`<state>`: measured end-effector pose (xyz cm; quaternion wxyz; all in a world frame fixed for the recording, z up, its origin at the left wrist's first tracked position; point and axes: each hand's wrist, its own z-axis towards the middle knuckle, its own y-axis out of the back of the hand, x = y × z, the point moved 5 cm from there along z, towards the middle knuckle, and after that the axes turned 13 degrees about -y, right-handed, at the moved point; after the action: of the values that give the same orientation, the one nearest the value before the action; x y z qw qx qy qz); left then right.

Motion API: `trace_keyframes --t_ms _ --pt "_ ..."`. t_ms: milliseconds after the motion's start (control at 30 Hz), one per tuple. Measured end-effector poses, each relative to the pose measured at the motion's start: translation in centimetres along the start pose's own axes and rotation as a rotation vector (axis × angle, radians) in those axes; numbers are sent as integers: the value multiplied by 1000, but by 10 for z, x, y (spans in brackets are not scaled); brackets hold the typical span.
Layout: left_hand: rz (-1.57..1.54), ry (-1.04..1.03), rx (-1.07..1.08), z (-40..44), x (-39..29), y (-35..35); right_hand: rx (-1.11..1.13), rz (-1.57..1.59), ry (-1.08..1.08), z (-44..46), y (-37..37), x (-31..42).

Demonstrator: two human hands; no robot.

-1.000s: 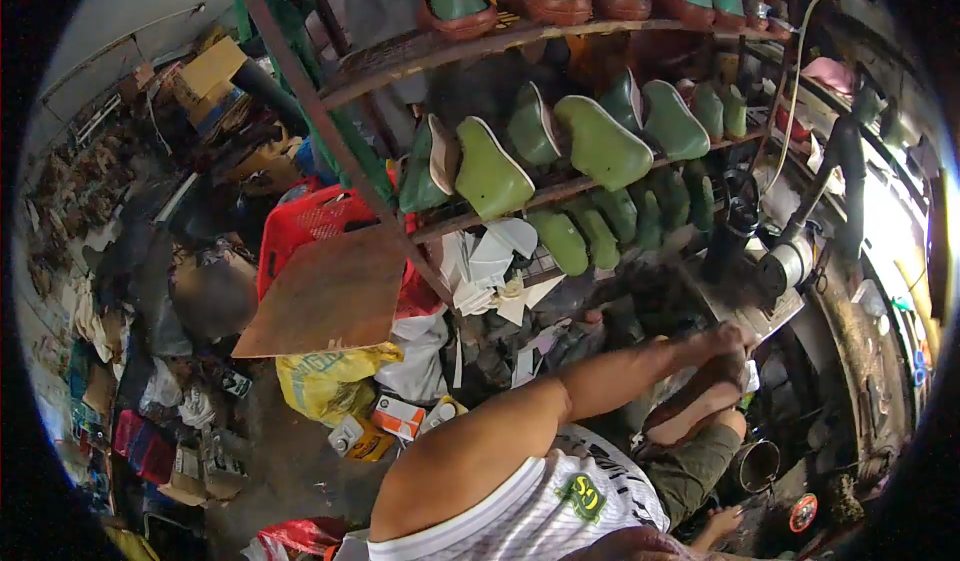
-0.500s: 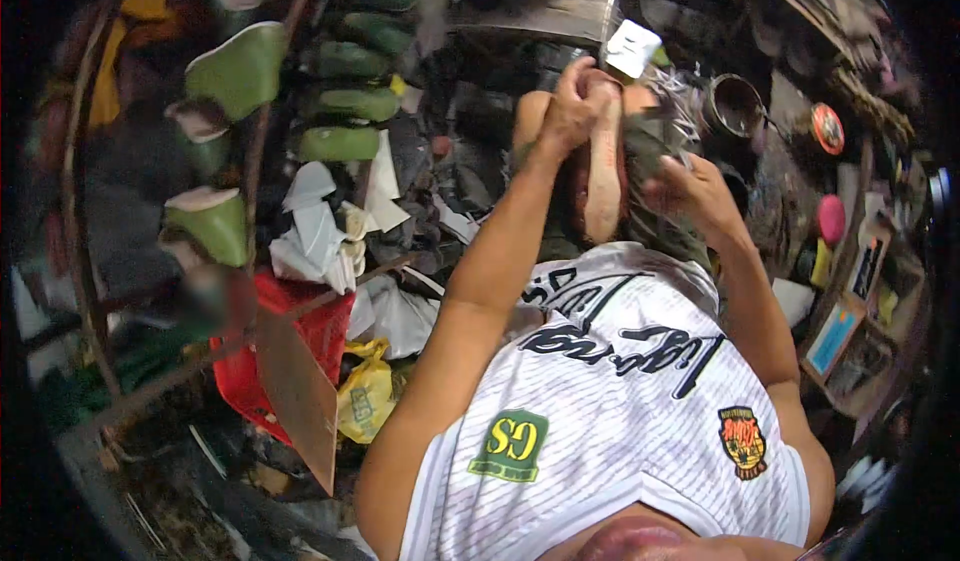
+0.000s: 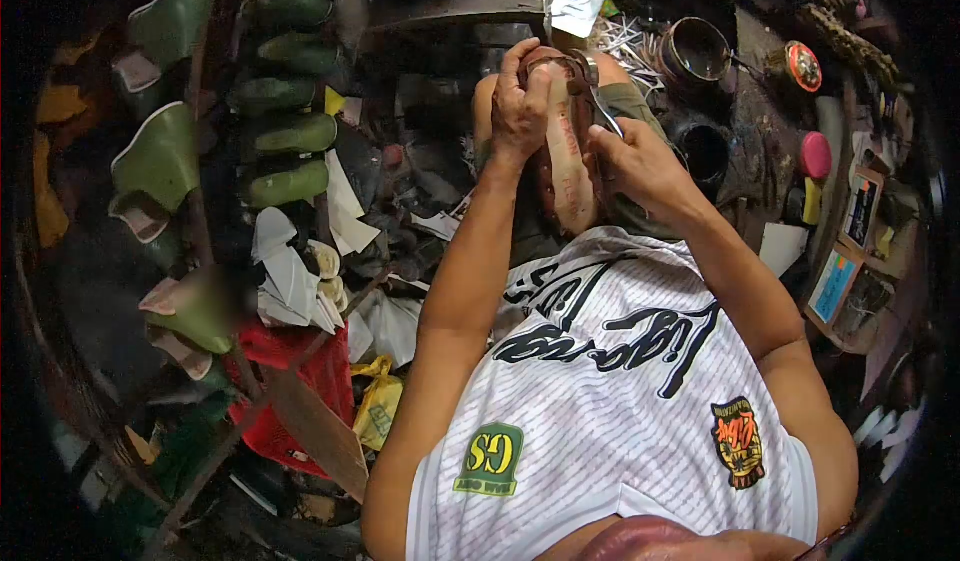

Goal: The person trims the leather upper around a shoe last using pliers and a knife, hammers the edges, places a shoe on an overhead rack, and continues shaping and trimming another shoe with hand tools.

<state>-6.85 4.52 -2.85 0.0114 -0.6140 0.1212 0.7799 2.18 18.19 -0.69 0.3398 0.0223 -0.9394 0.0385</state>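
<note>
A brown shoe upper on its last (image 3: 563, 151), its pale sole side with red lettering facing up, rests over my lap between my knees. My left hand (image 3: 523, 106) grips its far end, fingers wrapped round the edge. On the other side, my right hand (image 3: 640, 166) is closed on the handle of a metal tool (image 3: 604, 113). The tool's head lies against the shoe's right edge near the far end; its exact shape is partly hidden by the shoe.
Green shoe uppers (image 3: 158, 159) stand on a rack at the left. White scraps (image 3: 290, 276) and a red crate (image 3: 285, 416) are below it. At the right are an open can (image 3: 697, 51), a round red-rimmed tin (image 3: 802, 66) and a pink lid (image 3: 815, 155).
The view has swung down and round onto the lap. Since half a second ago, my right hand has come up beside the shoe, and a metal tool now shows in it.
</note>
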Motion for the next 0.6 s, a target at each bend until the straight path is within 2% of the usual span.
trace_keyframes --t_ms 33,67,133,167,233,300,367,500,533,567,600 --pt "-2 12 2 -1 0 0 -43 -148 36 -3 1 5" --pt "0 -1 0 -1 2 0 -48 -146 29 1 4 5" --pt "-15 10 -5 -1 1 0 -169 -562 210 8 8 14" --pt "-26 16 -13 0 2 0 -168 -560 204 9 11 16" --pt "-46 -24 -20 1 17 4 464 621 -249 9 -4 3" --pt "-70 -55 -28 -3 22 10 543 707 -247 14 -7 0" --pt "-70 1 -4 -6 22 14 -27 -438 34 19 5 12" --pt "-83 -18 -26 1 16 -2 36 -468 74 11 21 33" --pt "-82 -43 -35 1 13 -1 469 257 -229 11 21 21" --pt "-80 -66 -44 1 10 0 643 613 -243 14 20 16" --pt "-80 -60 -47 2 11 -1 654 709 -248 15 15 13"
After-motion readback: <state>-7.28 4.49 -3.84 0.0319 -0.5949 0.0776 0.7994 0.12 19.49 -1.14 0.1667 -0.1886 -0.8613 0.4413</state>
